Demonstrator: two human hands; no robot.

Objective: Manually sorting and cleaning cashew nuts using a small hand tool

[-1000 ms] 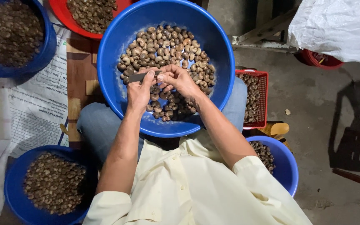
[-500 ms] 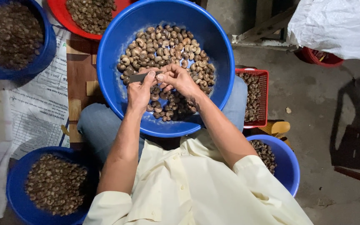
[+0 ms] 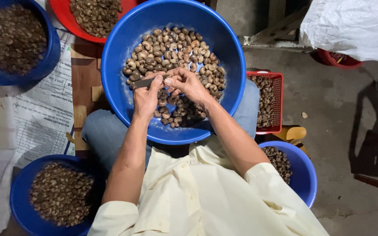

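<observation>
A seated person in a pale cream short-sleeved shirt works over a large round blue plastic basin (image 3: pixel 119 78) resting on the lap, its floor heaped with brown, curved cashew nuts (image 3: pixel 176 50). The left hand (image 3: pixel 146 98) is closed around a small flat grey metal blade (image 3: pixel 147 81), thumb laid along it, the blade's free end pointing away to that hand's left. The right hand (image 3: pixel 188 84) meets it from the other side, thumb and fingertips pinched together right at the blade; a nut may sit in that pinch, but it is too small and too covered to tell. Both hands hover just above the heap, touching each other at the fingertips, with nuts lying directly under and beyond them.

Beyond the left hand, past the basin's rim, stands a round red plastic bowl (image 3: pixel 62 17) of darker nuts, and farther to that hand's left a blue plastic tub (image 3: pixel 51 52) holding more. Near the left elbow sits another blue plastic bowl (image 3: pixel 20 192) filled with brown nuts, beside a printed paper sheet (image 3: pixel 44 113) spread on a wooden board. To the right of the right forearm a red plastic mesh crate (image 3: pixel 278 100) holds nuts, and near the right elbow a smaller blue plastic bowl (image 3: pixel 305 175) is partly filled. A white woven sack (image 3: pixel 351 26) lies well off beyond the right hand on the concrete floor (image 3: pixel 329 109).
</observation>
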